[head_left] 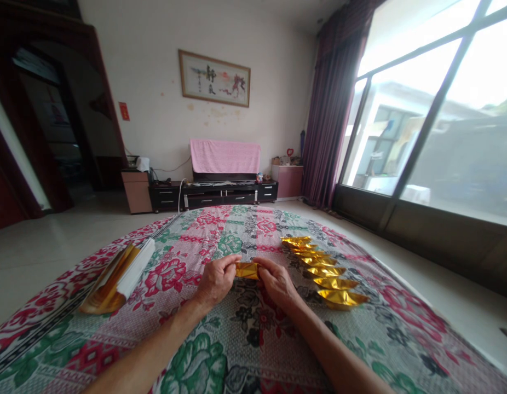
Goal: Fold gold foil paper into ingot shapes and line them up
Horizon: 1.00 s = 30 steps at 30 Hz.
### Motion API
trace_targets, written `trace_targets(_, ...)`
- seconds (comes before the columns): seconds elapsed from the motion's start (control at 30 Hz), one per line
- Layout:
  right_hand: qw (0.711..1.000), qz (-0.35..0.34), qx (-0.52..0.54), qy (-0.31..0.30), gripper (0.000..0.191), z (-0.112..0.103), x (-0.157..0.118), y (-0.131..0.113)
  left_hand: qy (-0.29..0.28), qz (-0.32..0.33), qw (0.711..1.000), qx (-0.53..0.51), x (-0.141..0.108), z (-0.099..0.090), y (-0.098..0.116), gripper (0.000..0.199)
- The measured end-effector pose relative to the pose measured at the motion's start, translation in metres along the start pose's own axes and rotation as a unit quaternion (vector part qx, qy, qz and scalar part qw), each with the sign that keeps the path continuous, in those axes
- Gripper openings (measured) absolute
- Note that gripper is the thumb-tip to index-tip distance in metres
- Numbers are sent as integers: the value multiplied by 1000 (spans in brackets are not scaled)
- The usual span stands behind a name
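Folded gold paper (247,270), pinched at both ends
Left hand (216,279) and right hand (278,281) grip it over the floral cloth (196,355), between a paper stack (109,279) and a row of gold boats (325,272).

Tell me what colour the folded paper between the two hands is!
The folded paper is shiny gold, seen in the head view.

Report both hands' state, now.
Left hand: closed, holding one end of the gold foil.
Right hand: closed, holding the foil's other end.
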State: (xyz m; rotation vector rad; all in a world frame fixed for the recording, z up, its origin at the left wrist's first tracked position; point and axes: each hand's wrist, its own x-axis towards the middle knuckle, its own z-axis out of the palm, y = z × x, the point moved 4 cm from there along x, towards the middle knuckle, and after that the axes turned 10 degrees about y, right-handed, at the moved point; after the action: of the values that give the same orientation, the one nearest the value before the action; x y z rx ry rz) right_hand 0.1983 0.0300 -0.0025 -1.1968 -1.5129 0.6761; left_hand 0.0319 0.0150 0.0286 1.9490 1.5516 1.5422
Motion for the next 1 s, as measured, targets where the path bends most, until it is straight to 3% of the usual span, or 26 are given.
trace_targets(0.33,1000,13,7,-3,41,1,0,0,0,-80,993,-90,2,6,-14,36)
trace_targets(0.57,999,-10,-20,25,40,-1,1,-4,-27,-137,987,-76,1,10,-20,37)
trace_targets(1.0,999,11,25,16,40,2,-3,-7,-27,-143,989,-32,1,12,-20,37)
